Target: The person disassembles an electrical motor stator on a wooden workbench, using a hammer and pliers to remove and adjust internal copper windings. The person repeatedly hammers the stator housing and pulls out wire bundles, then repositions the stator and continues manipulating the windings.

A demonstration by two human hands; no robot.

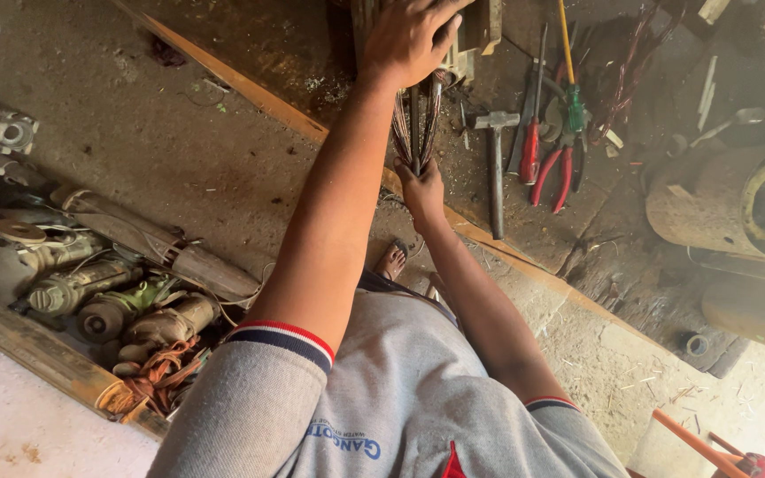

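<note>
Copper wire bundle (415,133) clamped in right hand (421,190); left hand (409,37) spread flat on coil former (475,35).

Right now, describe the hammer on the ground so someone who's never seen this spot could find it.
Start at the big rusty cylinder on the right and move left past the red-handled pliers. The hammer lies just left of them, right of the wire bundle that the hands grip. It alone is bare grey metal, with a crosswise head and no coloured grip.

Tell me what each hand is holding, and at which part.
The right hand grips the bundle of thin coppery wires at its lower end. The left hand rests on its upper end.
</note>
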